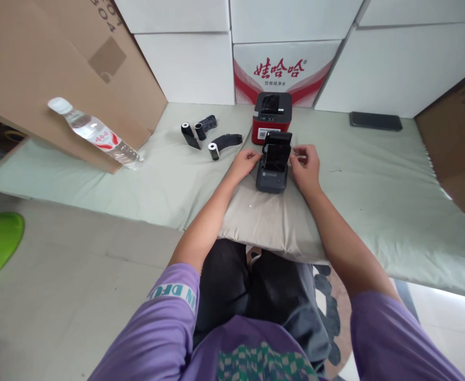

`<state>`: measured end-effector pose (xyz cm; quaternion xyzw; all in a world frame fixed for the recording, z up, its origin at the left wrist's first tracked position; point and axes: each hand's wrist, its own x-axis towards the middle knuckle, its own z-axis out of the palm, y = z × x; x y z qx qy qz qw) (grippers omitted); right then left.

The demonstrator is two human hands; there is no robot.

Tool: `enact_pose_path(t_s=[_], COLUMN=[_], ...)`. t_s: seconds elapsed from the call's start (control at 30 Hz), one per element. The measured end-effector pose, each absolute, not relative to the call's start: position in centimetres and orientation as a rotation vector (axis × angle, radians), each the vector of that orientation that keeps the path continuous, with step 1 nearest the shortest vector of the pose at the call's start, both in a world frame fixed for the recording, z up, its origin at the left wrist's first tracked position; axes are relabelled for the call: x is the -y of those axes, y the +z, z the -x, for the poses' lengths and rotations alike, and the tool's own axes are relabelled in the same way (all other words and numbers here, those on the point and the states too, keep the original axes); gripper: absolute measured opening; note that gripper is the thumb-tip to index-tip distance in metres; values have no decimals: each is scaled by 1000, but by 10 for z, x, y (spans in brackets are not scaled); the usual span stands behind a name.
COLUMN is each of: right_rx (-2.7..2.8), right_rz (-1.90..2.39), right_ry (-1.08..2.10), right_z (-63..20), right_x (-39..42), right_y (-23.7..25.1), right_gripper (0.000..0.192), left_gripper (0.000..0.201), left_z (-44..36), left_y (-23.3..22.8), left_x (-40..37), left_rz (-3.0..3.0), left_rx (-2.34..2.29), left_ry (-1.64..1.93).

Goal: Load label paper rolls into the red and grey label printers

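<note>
We have the black printer (272,181) just in front of the red printer (274,120). Our left hand (245,163) and right hand (307,168) flank it closely; we cannot tell whether either grip is clamped. Rolls (213,152) lie left of the red printer, a bottle (101,135) farther left, a phone (375,121) to the right.

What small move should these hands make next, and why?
Perhaps the left hand should steady the small dark device: its glossy black upper part seems raised, and the right hand is at its other side.
</note>
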<state>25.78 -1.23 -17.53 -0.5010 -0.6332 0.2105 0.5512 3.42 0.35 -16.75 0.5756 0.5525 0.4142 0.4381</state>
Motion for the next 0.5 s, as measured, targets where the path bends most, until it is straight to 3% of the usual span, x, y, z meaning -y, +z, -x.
enact_pose_path(t_s=[0.07,0.2,0.5], right_rx=[1674,1970,2078], right_rz=[1129,1212,1656], right_ry=[418,373,347], right_z=[-262,-262,-250], right_x=[16,19,26], right_y=[-171,-169,-141], right_gripper=[23,30,38], left_gripper=[35,36,33], left_z=[-34,-33,-33], left_y=[-168,-172,-170], left_x=[-5,-8,-7], left_rz=[-1430,-1459,-1502], left_rx=[-1362,-1361,-1388], left_ry=[1037,1047,1047])
